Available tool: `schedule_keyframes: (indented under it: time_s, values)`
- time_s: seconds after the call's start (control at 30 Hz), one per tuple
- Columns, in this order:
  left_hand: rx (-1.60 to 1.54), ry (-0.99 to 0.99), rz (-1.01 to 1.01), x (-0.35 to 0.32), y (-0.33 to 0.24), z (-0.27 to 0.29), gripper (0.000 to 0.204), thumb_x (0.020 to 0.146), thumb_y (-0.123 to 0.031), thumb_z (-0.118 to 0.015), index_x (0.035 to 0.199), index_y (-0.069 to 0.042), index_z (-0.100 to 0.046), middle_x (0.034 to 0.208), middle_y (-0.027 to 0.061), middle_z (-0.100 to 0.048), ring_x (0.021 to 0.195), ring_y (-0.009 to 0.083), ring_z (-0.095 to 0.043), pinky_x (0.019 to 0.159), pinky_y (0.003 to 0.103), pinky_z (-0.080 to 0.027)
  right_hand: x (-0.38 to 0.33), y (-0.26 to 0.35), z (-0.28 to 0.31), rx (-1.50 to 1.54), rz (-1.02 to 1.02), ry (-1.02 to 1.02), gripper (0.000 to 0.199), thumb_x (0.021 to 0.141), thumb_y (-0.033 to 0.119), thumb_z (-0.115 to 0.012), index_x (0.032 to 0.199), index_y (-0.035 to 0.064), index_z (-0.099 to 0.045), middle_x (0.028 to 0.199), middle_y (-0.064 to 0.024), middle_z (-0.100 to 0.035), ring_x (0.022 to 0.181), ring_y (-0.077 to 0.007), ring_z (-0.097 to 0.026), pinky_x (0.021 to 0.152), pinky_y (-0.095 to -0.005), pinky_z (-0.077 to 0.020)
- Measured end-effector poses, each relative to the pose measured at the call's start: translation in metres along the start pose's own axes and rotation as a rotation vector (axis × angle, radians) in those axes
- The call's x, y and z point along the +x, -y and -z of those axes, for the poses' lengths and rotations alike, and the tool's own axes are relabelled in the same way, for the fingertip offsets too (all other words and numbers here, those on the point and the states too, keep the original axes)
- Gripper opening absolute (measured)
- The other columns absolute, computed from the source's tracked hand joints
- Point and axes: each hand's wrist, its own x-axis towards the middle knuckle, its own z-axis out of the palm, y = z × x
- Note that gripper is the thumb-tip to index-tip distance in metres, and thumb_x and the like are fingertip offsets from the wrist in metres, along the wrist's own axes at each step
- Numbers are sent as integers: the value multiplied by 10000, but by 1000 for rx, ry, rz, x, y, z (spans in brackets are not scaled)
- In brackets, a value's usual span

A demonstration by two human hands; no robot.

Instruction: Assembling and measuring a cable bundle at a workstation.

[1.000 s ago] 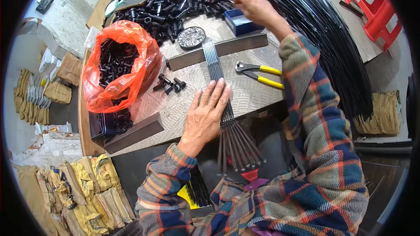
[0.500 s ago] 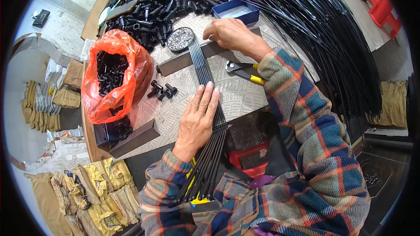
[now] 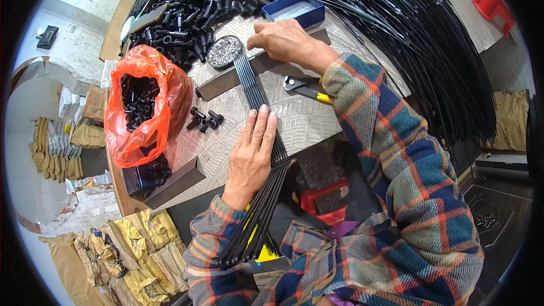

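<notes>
One row of rods (image 3: 247,84) lies across the bench (image 3: 311,122) edge beneath the flat left hand (image 3: 249,156); apart from it, the right hand (image 3: 286,42) curls near one round dish (image 3: 217,67), its grip unclear.

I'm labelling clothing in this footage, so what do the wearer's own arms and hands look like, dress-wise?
Both arms wear long, fuzzy plaid sleeves checked in navy, teal and greyish beige, crossed by thin orange lines and ending around the wrists. The left hand and right hand are bare, with no gloves or rings showing.
</notes>
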Motion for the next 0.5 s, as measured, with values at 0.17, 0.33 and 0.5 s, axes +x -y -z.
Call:
schedule_keyframes:
  time_s: [0.17, 0.33, 0.5]
  values:
    - [-13, 18, 1, 3, -2, 0, 581, 727, 37, -443, 1297, -44, -362, 1361, 143, -334, 1248, 318, -334, 1003, 404, -311, -1, -3, 3, -1, 28, 36, 241, 761, 63, -526, 904, 203, -661, 838, -62, -583, 758, -236, -606, 603, -354, -459]
    - [-13, 21, 12, 3, -2, 3, 582, 732, 24, -440, 1303, -55, -359, 1371, 135, -320, 1253, 318, -324, 1008, 412, -302, 2, -4, -9, -47, 98, -58, 238, 762, 46, -505, 912, 194, -615, 817, -32, -577, 717, -239, -604, 561, -351, -446]
    - [8, 42, 8, 1, -2, 3, 575, 742, -3, -439, 1308, -65, -359, 1377, 130, -313, 1265, 326, -301, 1014, 416, -290, 5, -3, -12, -17, 94, -50, 215, 767, 60, -519, 934, 168, -602, 852, -52, -600, 745, -246, -612, 580, -366, -450]
